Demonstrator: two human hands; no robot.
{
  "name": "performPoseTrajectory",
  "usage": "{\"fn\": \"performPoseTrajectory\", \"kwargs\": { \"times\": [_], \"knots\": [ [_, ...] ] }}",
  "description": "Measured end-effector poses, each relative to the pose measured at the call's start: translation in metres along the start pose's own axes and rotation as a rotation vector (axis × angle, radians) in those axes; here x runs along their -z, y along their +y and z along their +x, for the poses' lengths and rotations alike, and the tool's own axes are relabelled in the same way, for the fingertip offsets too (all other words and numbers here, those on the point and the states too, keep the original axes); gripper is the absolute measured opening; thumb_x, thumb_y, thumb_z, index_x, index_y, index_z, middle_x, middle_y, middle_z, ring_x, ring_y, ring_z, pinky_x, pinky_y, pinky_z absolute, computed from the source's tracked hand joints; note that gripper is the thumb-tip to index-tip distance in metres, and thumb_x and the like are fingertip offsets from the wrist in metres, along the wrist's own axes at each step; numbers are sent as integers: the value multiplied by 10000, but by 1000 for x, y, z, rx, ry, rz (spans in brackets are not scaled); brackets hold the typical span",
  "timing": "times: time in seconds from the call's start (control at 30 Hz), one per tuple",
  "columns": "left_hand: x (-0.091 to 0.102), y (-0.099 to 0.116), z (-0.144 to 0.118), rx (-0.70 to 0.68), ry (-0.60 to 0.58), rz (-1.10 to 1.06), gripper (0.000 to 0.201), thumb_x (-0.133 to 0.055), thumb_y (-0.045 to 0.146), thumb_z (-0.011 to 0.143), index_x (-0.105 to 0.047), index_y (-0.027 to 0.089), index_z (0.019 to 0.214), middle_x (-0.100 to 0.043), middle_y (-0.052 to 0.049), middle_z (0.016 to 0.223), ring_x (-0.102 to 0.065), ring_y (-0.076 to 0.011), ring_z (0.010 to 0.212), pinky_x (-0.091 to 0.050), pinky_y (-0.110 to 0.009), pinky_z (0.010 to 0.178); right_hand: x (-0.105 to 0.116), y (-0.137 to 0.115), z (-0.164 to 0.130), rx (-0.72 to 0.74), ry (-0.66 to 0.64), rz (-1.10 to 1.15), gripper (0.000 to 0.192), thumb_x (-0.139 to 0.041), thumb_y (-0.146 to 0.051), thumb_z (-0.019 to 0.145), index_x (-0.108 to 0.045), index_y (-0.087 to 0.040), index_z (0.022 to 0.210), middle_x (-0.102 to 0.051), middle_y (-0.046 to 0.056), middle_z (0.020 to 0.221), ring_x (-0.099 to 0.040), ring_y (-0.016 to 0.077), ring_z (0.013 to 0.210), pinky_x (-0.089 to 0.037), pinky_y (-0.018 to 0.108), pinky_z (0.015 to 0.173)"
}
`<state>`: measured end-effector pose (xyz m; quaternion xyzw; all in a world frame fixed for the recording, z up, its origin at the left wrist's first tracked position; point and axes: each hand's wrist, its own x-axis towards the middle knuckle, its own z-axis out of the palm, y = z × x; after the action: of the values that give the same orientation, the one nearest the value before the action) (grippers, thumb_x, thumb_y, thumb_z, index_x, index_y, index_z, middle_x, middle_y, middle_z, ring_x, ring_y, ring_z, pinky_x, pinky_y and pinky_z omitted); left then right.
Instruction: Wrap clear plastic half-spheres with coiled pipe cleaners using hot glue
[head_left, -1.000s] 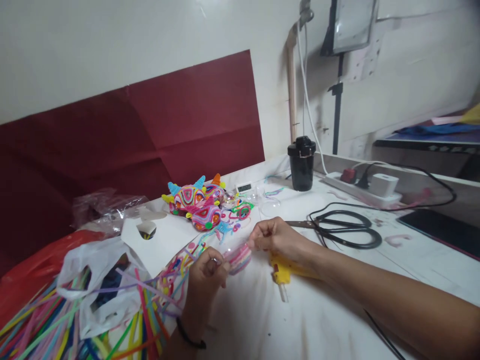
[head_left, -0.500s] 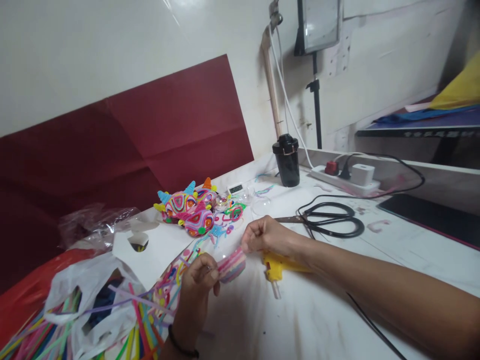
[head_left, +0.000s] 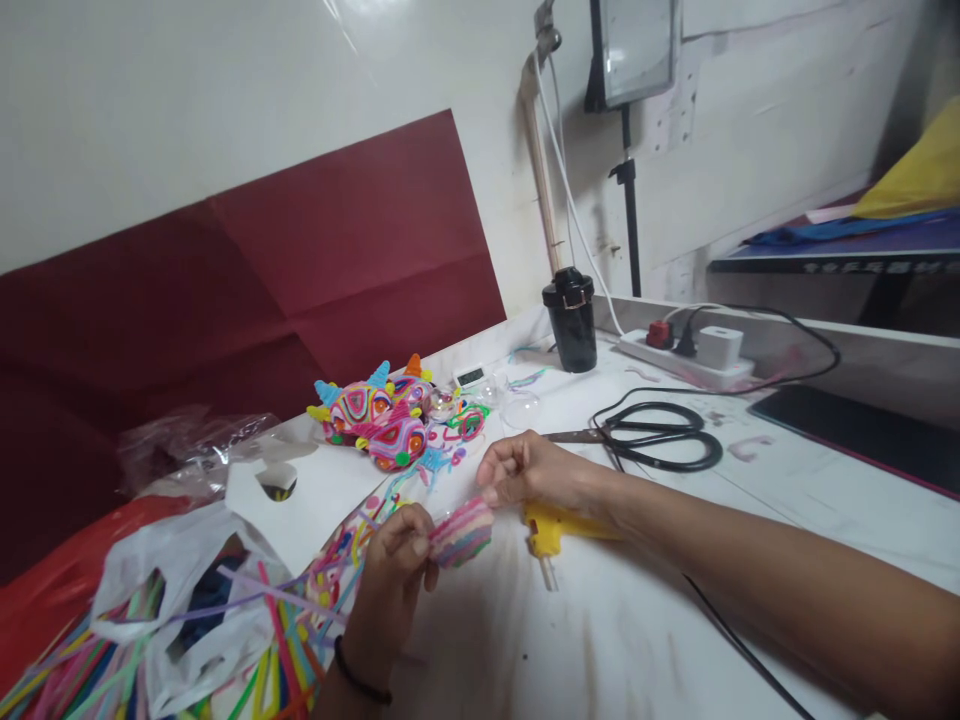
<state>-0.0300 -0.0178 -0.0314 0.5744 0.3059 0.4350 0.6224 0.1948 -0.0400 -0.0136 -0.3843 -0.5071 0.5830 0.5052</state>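
My left hand [head_left: 395,560] pinches a small striped roll of coiled pipe cleaners [head_left: 463,532], pink, yellow, green and blue. My right hand [head_left: 525,470] is closed just above and right of the roll, its fingertips at the roll's top edge, apparently pinching a thin strand there. Both hands hover over the white table [head_left: 600,620]. A yellow glue gun [head_left: 551,530] lies on the table under my right wrist, partly hidden by it.
Loose coloured pipe cleaners [head_left: 285,640] and a white plastic bag [head_left: 172,590] lie at the left. Finished colourful figures [head_left: 379,420] sit further back. Black scissors [head_left: 652,445], a black cup [head_left: 571,318], a power strip [head_left: 686,362] and cables lie to the right.
The view has swung right and slightly down. My hands have drifted a little apart; the left hand keeps the striped roll, and the right hand sits just above it.
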Motion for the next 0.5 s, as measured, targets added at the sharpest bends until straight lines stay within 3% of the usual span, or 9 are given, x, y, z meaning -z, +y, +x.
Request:
{"fn": "performPoseTrajectory", "kwargs": {
  "times": [0.2, 0.37, 0.5],
  "knots": [
    [-2, -1, -2, 64, -9, -24, 296, -735, 379, 634, -520, 180, 673, -415, 63, 565, -365, -64, 467, -305, -170, 415, 4, 5, 0, -12, -60, -18, 252, -862, -260, 543, -733, -127, 713, -572, -66, 464, -422, 39, 412, -292, 183, 411],
    [-8, -2, -5, 147, 36, -86, 281, -727, 366, 622, -527, 174, 667, -445, 57, 557, -387, -62, 471, -318, -174, 439, 6, 5, 0, -47, -101, -15, 317, -886, -342, 510, -732, -129, 689, -663, -19, 543, -546, 79, 475, -422, 207, 469],
    [-14, -3, -6, 189, 72, -158, 250, -726, 332, 604, -569, 164, 701, -461, 55, 573, -407, -57, 481, -330, -167, 449, 6, 3, -3, -76, -119, -27, 330, -884, -379, 518, -713, -133, 657, -653, -26, 523, -553, 82, 456, -445, 217, 478]
  ]
}}
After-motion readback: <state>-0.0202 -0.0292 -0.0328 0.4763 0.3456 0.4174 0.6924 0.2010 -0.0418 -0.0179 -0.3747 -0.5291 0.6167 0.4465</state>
